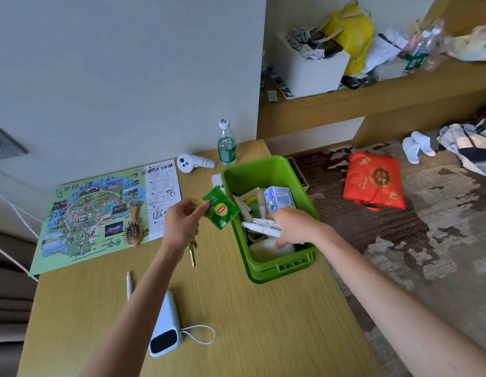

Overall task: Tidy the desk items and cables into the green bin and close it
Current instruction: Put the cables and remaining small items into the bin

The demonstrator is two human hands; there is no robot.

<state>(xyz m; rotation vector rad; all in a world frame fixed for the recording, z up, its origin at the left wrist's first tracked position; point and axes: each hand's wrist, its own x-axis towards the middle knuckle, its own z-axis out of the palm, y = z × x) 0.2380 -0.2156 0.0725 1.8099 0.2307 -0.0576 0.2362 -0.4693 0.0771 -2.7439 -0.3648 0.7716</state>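
Note:
The green bin [266,170] stands open at the desk's right edge, holding a purple carton [280,198], packets and white items. My left hand [182,221] pinches a green Lipton tea sachet [220,208] just left of the bin's rim, with keys [192,253] hanging under the palm. My right hand [293,227] is inside the bin, closed around white tubes [260,227]. Loose on the desk lie a light blue power bank [165,325] with a white strap, a white pen [129,284], a wooden hairbrush [133,227] and a white controller [191,162].
A hand-marked map sheet [94,213] covers the desk's left part. A water bottle [226,144] stands by the wall behind the bin. A red bag [373,180] and white slippers [417,146] lie on the carpet. The shelf above holds a white box [312,69] and bags.

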